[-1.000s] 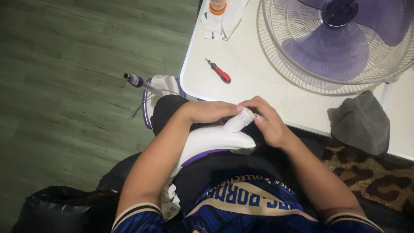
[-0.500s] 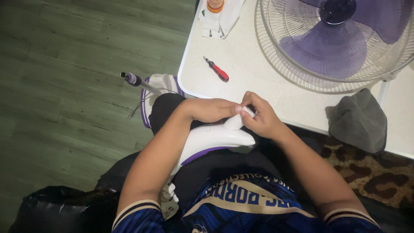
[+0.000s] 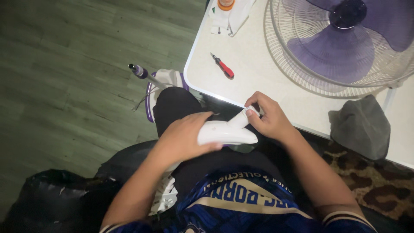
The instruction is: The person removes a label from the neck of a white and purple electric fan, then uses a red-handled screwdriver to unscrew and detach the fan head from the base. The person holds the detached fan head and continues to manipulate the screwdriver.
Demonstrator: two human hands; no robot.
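Green plank flooring (image 3: 64,64) on the left, white table (image 3: 258,77) upper right; you sit at its edge, work held over your lap. Your left hand (image 3: 183,138) wraps the white plastic housing (image 3: 226,134) from above, fingers curled round it. Long axis runs roughly left to right, far end tilting up toward the table. Your right hand (image 3: 267,118) pinches the housing's narrow neck, thumb and fingertips closed on it, wrist bent inward. Forearms converge from your jersey. Outward: red-handled screwdriver (image 3: 223,67) lying on the table, purple-bladed fan (image 3: 345,39) behind its wire guard, grey cloth (image 3: 360,125) at the table's near edge.
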